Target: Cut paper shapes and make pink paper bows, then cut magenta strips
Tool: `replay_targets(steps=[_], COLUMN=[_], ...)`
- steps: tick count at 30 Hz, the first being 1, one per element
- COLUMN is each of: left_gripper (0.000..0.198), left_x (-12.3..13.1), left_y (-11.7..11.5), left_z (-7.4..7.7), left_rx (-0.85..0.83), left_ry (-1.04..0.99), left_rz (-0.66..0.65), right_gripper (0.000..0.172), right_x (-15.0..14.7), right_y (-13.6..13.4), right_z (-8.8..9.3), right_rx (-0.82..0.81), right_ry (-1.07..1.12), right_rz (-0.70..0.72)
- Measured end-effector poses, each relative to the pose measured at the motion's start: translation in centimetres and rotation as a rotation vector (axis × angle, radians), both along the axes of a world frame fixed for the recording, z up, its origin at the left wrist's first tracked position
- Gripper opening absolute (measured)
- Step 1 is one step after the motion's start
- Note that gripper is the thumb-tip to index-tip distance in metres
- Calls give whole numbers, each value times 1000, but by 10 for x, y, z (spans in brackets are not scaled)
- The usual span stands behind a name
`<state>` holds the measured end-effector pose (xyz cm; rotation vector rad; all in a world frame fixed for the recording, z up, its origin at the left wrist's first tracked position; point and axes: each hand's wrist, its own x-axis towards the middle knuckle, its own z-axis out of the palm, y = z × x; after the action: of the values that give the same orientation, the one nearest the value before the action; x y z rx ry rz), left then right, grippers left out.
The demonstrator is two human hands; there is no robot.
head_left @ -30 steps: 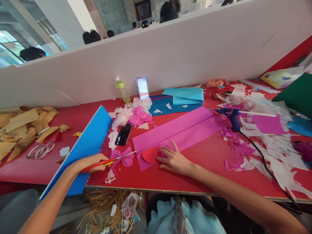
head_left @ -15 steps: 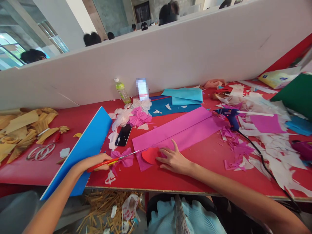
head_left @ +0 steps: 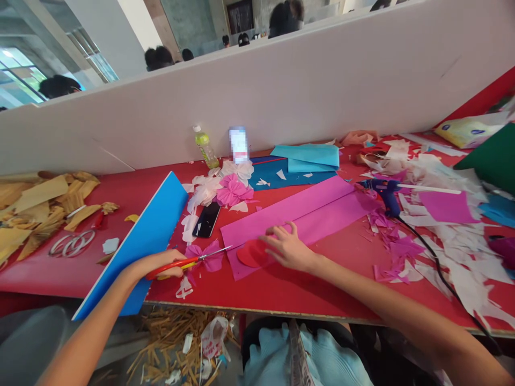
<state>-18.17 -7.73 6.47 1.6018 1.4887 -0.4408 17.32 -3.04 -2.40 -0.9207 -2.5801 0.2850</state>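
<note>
Left hand [head_left: 171, 264] is wrapped round my scissors [head_left: 193, 261], tip at the left end of the pink paper [head_left: 263, 220]. A red piece [head_left: 250, 254] sits on its near left part; my right hand [head_left: 290, 251] hovers or rests there, can't tell, fingers bent, loosely spread.

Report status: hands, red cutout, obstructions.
Left hand holding scissors. Right hand at red cutout, contact unclear. Cutout over pink sheet. Pink paper bow beneath scissors, possibly in the way.
</note>
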Motion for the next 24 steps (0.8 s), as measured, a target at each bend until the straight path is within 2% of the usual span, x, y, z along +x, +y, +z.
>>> replay_targets(steps=[2, 6, 8, 10, 14, 18, 20, 24], left_gripper=[6, 6, 7, 8, 22, 31, 33, 39], left_x=[1, 5, 7, 5, -3, -2, 6, 28], left_y=[1, 3, 3, 2, 0, 7, 16, 45], left_z=[2, 2, 0, -2, -3, -3, -6, -18], left_rx=[-38, 38, 65, 120, 293, 528, 615, 763], left_ry=[-49, -33, -34, -27, 87, 353, 468, 529], left_rz=[-30, -48, -59, -47, 35, 122, 152, 160], right_gripper=[34, 39, 42, 43, 37, 30, 29, 30], right_x=[-14, -50, -61, -63, -41, 1, 24, 58], right_y=[21, 66, 81, 88, 86, 85, 86, 83], right_z=[5, 12, 12, 10, 4, 4, 6, 2], right_rx=[-42, -91, -102, -77, -2, 1, -24, -57], right_ry=[3, -153, -257, -267, -241, -230, -254, -323], right_rz=[-23, 53, 105, 101, 41, 31, 12, -35])
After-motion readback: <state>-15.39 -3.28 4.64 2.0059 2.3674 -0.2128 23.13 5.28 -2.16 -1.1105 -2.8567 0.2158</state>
